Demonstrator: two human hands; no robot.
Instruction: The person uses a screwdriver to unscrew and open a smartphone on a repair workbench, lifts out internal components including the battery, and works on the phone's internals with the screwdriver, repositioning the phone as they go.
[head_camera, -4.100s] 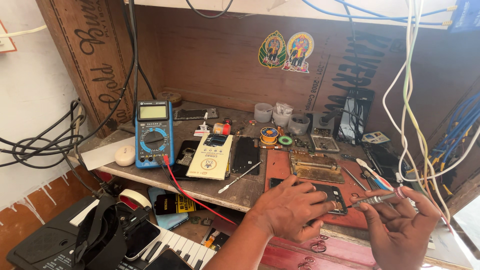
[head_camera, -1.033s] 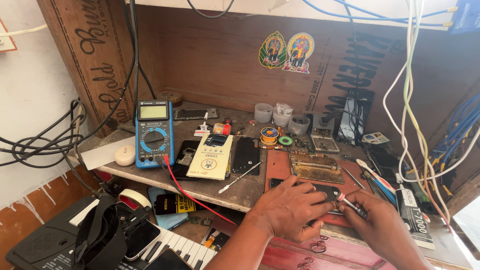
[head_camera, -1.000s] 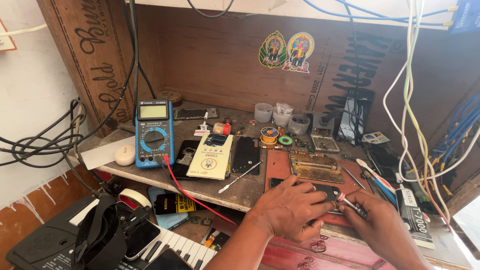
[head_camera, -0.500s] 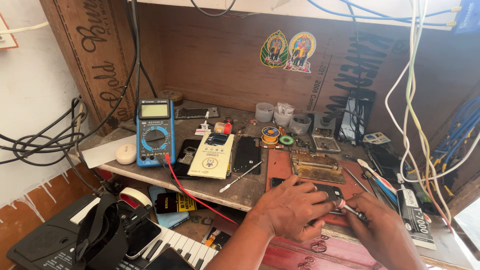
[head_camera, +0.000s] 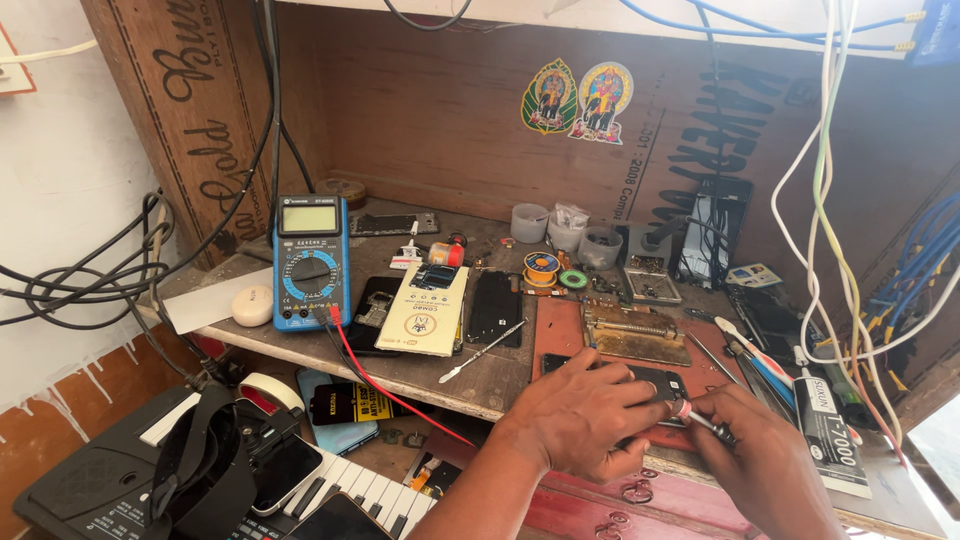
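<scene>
At the far left of the frame, a blue digital multimeter (head_camera: 311, 262) is seen standing on the wooden worktop (head_camera: 430, 365), with its red lead (head_camera: 385, 385) trailing down toward the lower middle. Just right of it, a cream-coloured card package (head_camera: 425, 310) and a dark phone panel (head_camera: 495, 307) are laid flat, and a thin metal pry tool (head_camera: 482, 351) is set beside them. Right of centre, a dark mobile phone (head_camera: 655, 383) is pinned flat on a red mat (head_camera: 570, 335) by the left hand (head_camera: 580, 415), whose fingers are spread over it. At the lower right, a small screwdriver (head_camera: 700, 418) is gripped closed in the right hand (head_camera: 765, 460), its tip set at the phone's edge. A screw appears to be being worked; steady downward pressure and a true tip seat would be called for next.
</scene>
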